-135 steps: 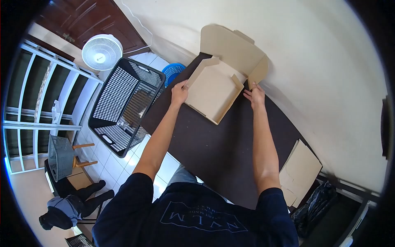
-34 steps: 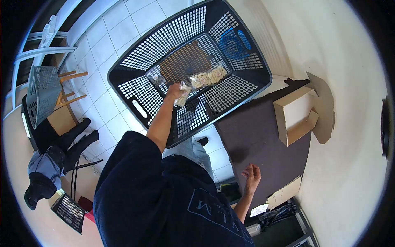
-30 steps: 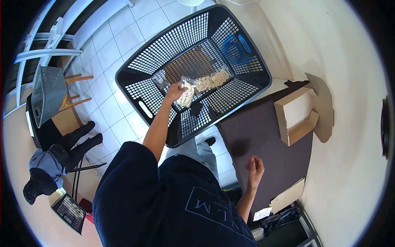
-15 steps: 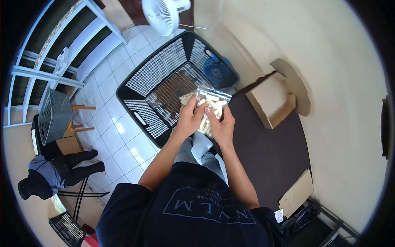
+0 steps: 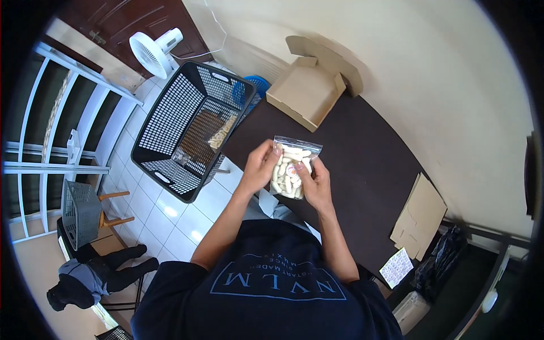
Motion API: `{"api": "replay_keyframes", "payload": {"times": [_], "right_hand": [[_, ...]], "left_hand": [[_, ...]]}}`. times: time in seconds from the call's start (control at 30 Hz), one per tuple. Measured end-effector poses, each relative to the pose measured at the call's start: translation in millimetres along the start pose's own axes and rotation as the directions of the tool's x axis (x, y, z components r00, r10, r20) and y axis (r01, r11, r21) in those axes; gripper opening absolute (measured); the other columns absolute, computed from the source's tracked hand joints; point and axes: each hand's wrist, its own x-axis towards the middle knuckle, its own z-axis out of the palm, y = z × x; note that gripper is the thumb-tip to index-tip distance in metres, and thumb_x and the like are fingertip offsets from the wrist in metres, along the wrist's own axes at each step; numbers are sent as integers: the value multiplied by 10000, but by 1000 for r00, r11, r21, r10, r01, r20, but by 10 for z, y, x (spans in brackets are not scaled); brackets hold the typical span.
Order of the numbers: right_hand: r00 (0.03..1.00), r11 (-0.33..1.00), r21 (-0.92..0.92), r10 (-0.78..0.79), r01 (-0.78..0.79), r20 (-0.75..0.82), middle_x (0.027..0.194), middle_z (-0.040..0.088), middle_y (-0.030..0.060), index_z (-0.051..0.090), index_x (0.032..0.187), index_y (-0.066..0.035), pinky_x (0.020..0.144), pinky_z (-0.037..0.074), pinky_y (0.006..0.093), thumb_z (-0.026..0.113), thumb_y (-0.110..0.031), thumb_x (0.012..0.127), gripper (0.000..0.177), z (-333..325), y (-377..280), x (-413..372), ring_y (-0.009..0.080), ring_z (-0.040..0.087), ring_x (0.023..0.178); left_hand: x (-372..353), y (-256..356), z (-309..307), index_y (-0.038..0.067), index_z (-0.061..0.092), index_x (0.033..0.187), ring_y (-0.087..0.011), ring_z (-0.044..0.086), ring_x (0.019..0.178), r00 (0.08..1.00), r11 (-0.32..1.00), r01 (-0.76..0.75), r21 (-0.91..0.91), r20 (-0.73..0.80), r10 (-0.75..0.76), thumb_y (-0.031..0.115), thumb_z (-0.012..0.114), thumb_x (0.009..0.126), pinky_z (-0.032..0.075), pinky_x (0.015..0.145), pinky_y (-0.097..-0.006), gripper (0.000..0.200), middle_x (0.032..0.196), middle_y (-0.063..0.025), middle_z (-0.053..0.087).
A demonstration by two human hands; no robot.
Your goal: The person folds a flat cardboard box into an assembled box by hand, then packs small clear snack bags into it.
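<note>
Between my hands is a clear zip bag (image 5: 288, 180) filled with pale, finger-shaped pieces, a small round label showing on its front. My left hand (image 5: 262, 167) grips the bag's upper left side. On the right side, my right hand (image 5: 316, 184) holds the bag with its thumb pressed on the front by the label. Bag and hands are above the near left part of a dark brown table (image 5: 362, 164).
An open cardboard box (image 5: 306, 93) stands at the table's far end; flat cardboard (image 5: 419, 215) lies at right. Left is a black basket (image 5: 170, 110) with another bag (image 5: 222, 133) inside. A fan (image 5: 153, 54) stands behind it. Another person (image 5: 93, 277) is at lower left.
My view has turned right, so the basket now sits further left. The bag, still in both hands, has gone from beside the basket to over the table, its label now visible.
</note>
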Motion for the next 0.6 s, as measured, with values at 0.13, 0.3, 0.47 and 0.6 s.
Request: {"api": "replay_keyframes", "payload": {"times": [0.13,0.3,0.47,0.6], "right_hand": [[996,985,-168,-52,39,-78,912,683,66,621,1075,24,707,505,258,605,-77,939,170,-295,31,-153,77,613,808],[997,999,32,-32,34,-74,1019,652,49,577,1163,18,760,505,249,586,-43,951,221,-475,126,-279,84,607,881],[960,980,10,192,-198,203,1000,651,55,597,1138,17,773,500,253,621,-63,934,220,-785,298,-361,101,603,895],[950,978,-156,177,-140,258,991,646,56,612,1100,22,774,499,256,632,-51,918,197,-764,208,-244,106,598,893]], "left_hand": [[138,88,345,-24,665,871,-52,575,693,998,1000,-3,6,-68,3,140,651,927,466,610,-221,174,756,-34,661],[51,78,617,-10,683,859,-37,562,702,995,992,88,-88,-44,-92,144,611,958,443,610,-205,197,748,-15,653],[-99,-262,359,-3,632,957,-52,542,717,993,993,114,21,15,-115,176,521,1007,451,643,-233,216,773,3,624],[-288,-142,194,6,587,889,-64,551,711,996,957,62,285,45,-78,192,513,1007,445,627,-252,233,730,-27,615]]}}
